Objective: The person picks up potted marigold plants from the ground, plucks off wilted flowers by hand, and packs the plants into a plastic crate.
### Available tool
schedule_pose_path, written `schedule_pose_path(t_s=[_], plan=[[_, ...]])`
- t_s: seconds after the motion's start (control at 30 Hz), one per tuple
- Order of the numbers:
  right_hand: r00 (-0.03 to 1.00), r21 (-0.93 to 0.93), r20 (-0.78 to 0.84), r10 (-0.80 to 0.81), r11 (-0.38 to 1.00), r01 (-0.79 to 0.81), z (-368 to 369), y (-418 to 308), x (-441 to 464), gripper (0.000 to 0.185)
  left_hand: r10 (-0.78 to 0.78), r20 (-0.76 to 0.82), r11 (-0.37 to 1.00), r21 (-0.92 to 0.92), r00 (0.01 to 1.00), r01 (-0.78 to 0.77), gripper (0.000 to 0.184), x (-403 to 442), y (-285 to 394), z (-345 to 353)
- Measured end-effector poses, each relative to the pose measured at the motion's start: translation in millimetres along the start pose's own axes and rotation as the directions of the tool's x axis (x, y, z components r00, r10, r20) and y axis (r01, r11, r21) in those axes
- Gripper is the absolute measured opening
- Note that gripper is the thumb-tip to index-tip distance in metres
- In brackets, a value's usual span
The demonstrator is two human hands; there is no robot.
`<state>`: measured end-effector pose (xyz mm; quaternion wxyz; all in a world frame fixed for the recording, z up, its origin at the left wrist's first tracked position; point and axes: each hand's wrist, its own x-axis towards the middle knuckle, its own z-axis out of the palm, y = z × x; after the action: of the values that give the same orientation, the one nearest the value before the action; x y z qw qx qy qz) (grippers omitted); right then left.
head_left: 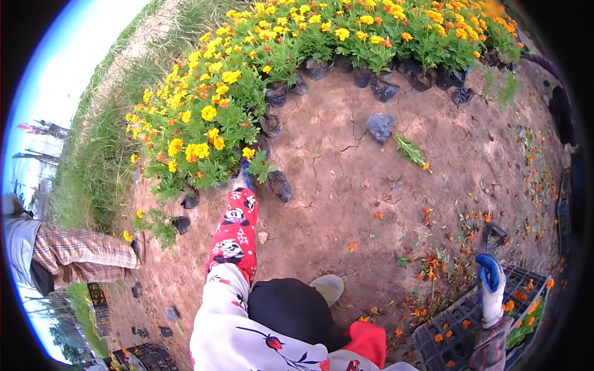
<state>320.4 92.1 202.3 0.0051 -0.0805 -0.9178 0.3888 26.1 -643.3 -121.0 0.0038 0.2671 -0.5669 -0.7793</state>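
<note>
My left hand (pixel 243 177), in a blue and white glove, reaches forward to the edge of the flowering marigolds (pixel 204 133). Leaves and the plant bags cover most of its fingers, so I cannot see whether it grips anything. A marigold plant in a black plastic bag (pixel 280 186) leans just to the right of this hand. The arm wears a red patterned sleeve (pixel 235 229) under a white floral one. On my right side only a red sleeve (pixel 368 342) shows; the right hand is out of sight.
Another person's gloved hand (pixel 492 287) rests by a black crate (pixel 455 309) at lower right. A person in plaid trousers (pixel 83 250) is at left. A dark bag (pixel 380 127) and a loose marigold plant (pixel 409 149) lie on cracked soil. Fallen blossoms (pixel 433 266) litter the right.
</note>
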Motion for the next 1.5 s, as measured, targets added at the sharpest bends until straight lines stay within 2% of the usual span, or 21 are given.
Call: schedule_pose_path(t_s=[0.03, 0.07, 0.2, 0.37, 0.4, 0.43, 0.47, 0.5, 0.6, 0.63, 0.67, 0.77, 0.87, 0.93, 1.07, 1.1, 1.13, 1.2, 1.23, 1.27, 1.5], plan=[[0.993, 0.078, 0.022, 0.112, 0.99, -0.114, 4.3, 1.0, 0.5, 0.021, 0.042, -0.294, 0.986, 0.167, 0.955, 0.008, 0.062, -48.4, 39.9, 55.0], [0.992, 0.078, 0.025, 0.121, 0.989, -0.123, 8.9, 1.0, 0.4, 0.021, 0.078, -0.311, 0.99, 0.137, 0.947, -0.036, 0.057, -38.0, 29.5, 56.6], [0.994, 0.053, 0.099, 0.047, 0.997, -0.053, 25.7, -15.2, 3.6, 0.021, 0.314, -0.005, 0.906, -0.297, 0.949, -0.301, 0.036, 32.3, -20.0, -1.7], [0.978, 0.025, 0.152, -0.144, 0.99, 0.142, 41.7, -56.6, 26.9, 0.019, 0.5, -0.163, 0.836, 0.348, 0.85, -0.425, 0.031, -165.0, 69.1, 122.7], [0.965, -0.007, 0.15, -0.215, 0.976, 0.218, 46.9, -67.7, 33.4, 0.02, 0.506, -0.168, 0.835, 0.341, 0.846, -0.432, 0.031, -178.7, 78.6, 123.2], [0.952, 0.025, 0.188, -0.241, 0.97, 0.241, 54.0, -80.8, 39.1, 0.021, 0.699, 0.048, 0.492, 0.693, 0.714, -0.527, 0.033, -188.2, 85.7, 123.7], [0.94, 0.053, 0.22, -0.26, 0.966, 0.255, 61.5, -95.3, 43.6, 0.023, 0.745, 0.334, 0.02, 0.854, 0.577, -0.52, 0.036, -208.8, 101.2, 142.3], [0.907, 0.09, 0.248, -0.342, 0.94, 0.329, 68.8, -112.4, 47.9, 0.026, 0.732, 0.498, -0.117, 0.764, 0.465, -0.634, 0.039, -232.9, 115.1, 164.1], [0.767, 0.205, 0.15, -0.623, 0.779, 0.593, 95.8, -151.6, 54.6, 0.039, 0.553, 0.738, -0.381, 0.636, 0.386, -0.671, 0.047, -265.7, 123.5, 209.8], [0.71, 0.123, 0.021, -0.704, 0.707, 0.697, 102.0, -164.9, 58.5, 0.044, 0.452, 0.781, -0.46, 0.618, 0.431, -0.638, 0.05, -271.5, 119.7, 217.5], [0.625, 0.027, -0.093, -0.775, 0.626, 0.78, 105.7, -175.0, 63.7, 0.048, 0.425, 0.8, -0.466, 0.595, 0.425, -0.654, 0.051, -271.2, 113.3, 225.2], [0.634, -0.157, -0.103, -0.766, 0.642, 0.751, 94.8, -188.6, 77.5, 0.052, 0.353, 0.837, -0.468, 0.544, 0.417, -0.696, 0.053, -287.8, 103.4, 251.4], [0.738, -0.312, 0.196, -0.645, 0.673, 0.671, 107.3, -175.8, 91.7, 0.044, 0.282, 0.891, -0.485, 0.452, 0.356, -0.749, 0.05, -294.3, 93.3, 266.5], [0.716, -0.343, 0.304, -0.629, 0.629, 0.698, 117.3, -161.3, 96.1, 0.04, 0.265, 0.853, -0.351, 0.519, 0.449, -0.779, 0.044, -298.5, 85.3, 272.6], [0.674, -0.264, 0.473, -0.568, 0.638, 0.723, 112.4, -155.7, 81.3, 0.033, 0.201, 0.93, -0.465, 0.366, 0.306, -0.806, 0.047, -284.9, 75.8, 273.3], [0.743, -0.285, 0.356, -0.567, 0.691, 0.664, 97.5, -159.7, 74.5, 0.028, 0.233, 0.883, -0.426, 0.469, 0.407, -0.774, 0.044, -275.4, 71.1, 270.0], [0.727, -0.189, 0.08, -0.682, 0.706, 0.683, 85.4, -152.4, 73.5, 0.024, 0.185, 0.806, -0.39, 0.586, 0.563, -0.711, 0.04, -270.3, 72.0, 264.2], [0.864, -0.213, 0.079, -0.498, 0.838, 0.503, 45.2, -151.1, 79.4, 0.02, 0.279, 0.755, -0.175, 0.648, 0.594, -0.741, 0.038, -251.0, 63.0, 242.8], [0.886, -0.26, 0.033, -0.462, 0.852, 0.454, 36.7, -143.0, 84.1, 0.022, 0.278, 0.757, -0.181, 0.646, 0.592, -0.741, 0.038, -252.7, 62.2, 241.0], [0.801, -0.277, -0.124, -0.585, 0.796, 0.538, 39.1, -132.3, 92.8, 0.022, 0.305, 0.755, -0.098, 0.631, 0.58, -0.77, 0.037, -254.3, 62.4, 242.1], [0.73, -0.162, -0.173, -0.661, 0.75, 0.641, 78.5, -138.8, 91.9, 0.017, 0.175, 0.776, 0.134, 0.59, 0.605, -0.796, 0.034, -256.5, 44.1, 258.6]])
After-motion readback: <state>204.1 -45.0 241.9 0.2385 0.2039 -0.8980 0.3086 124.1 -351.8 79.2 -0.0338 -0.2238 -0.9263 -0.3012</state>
